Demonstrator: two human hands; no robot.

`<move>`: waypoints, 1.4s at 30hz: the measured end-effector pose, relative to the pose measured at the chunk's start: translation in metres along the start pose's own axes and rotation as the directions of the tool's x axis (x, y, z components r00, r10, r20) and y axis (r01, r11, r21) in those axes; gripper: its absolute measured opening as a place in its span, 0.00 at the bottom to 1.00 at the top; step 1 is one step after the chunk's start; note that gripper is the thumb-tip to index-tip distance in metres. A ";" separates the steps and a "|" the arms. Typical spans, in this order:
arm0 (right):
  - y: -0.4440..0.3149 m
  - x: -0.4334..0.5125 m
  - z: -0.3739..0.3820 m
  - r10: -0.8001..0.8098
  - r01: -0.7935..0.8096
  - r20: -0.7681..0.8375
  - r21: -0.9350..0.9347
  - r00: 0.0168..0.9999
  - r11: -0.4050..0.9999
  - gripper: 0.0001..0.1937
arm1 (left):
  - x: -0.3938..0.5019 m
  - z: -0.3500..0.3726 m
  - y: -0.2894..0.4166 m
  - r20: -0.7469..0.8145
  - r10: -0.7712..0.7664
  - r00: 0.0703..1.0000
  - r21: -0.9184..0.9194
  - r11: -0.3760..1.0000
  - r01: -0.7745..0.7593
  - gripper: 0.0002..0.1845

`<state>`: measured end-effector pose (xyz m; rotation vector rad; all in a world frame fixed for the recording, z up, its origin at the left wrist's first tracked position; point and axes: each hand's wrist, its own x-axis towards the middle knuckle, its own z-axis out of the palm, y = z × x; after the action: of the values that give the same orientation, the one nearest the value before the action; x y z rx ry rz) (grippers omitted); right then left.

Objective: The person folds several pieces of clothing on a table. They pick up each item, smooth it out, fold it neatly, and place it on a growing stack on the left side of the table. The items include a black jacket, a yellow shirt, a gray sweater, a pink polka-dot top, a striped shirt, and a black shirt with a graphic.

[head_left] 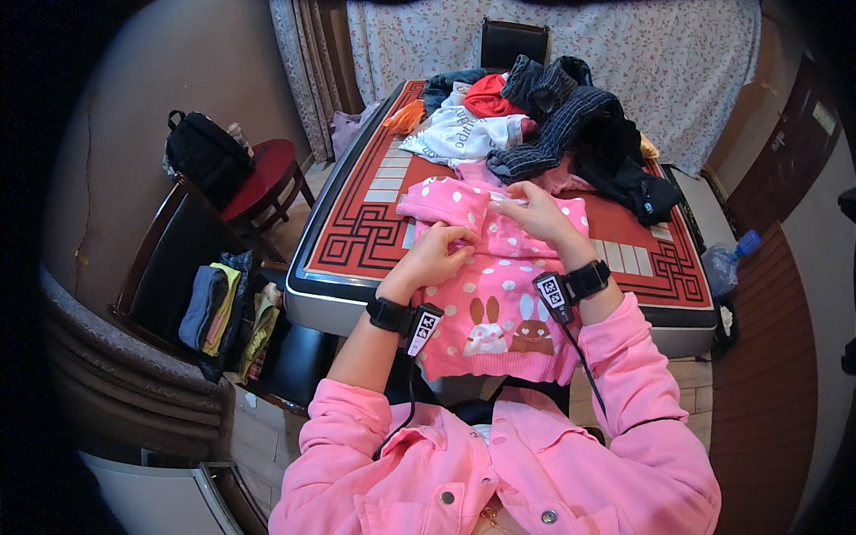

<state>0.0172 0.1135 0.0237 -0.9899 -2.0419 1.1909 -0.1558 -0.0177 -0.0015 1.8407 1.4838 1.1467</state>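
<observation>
A pink knitted sweater [495,287] with white dots and two rabbit figures lies before me, its ribbed hem hanging over the table's near edge. Its upper part is folded over on itself. My left hand [438,257] pinches the knit at the left side of this fold, fingers curled against the thumb. Over the upper middle of the sweater, near a pale patch at its neckline, my right hand [538,214] touches the fabric with bent fingers. Whether those fingertips grip the knit cannot be made out.
A heap of clothes covers the table's [348,267] far side: a white printed shirt [461,134], dark striped trousers [568,127], a black garment [628,187]. Folded clothes [217,307] rest on a chair at left. A black backpack [210,157] sits on a red stool [274,167].
</observation>
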 end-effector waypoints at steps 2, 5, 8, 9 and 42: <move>-0.002 0.007 0.013 -0.240 0.236 -0.007 -0.157 0.971 0.959 0.32 | -0.001 -0.001 -0.001 0.060 0.038 0.997 0.070 0.997 -0.042 0.10; -0.016 0.026 0.036 -0.459 0.467 0.102 -0.306 0.883 0.830 0.30 | -0.004 -0.003 -0.003 0.068 0.104 0.992 0.126 0.986 -0.112 0.11; -0.029 0.039 0.060 -0.579 0.619 0.230 -0.390 0.782 0.682 0.26 | -0.008 -0.007 -0.007 0.123 0.114 0.986 0.139 0.982 -0.131 0.13; -0.031 0.041 0.063 -0.488 0.572 0.298 -0.462 0.820 0.678 0.23 | -0.009 -0.009 -0.007 0.159 0.106 0.982 0.150 0.980 -0.130 0.13; 0.065 -0.051 -0.062 -0.334 0.195 -0.336 -0.385 0.881 0.902 0.17 | 0.049 -0.051 -0.037 -0.120 -0.088 0.989 0.053 0.994 0.095 0.21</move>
<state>0.1139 0.1219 -0.0123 -0.9666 -2.0006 0.4488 -0.2165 0.0331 0.0089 1.7499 1.6665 1.1974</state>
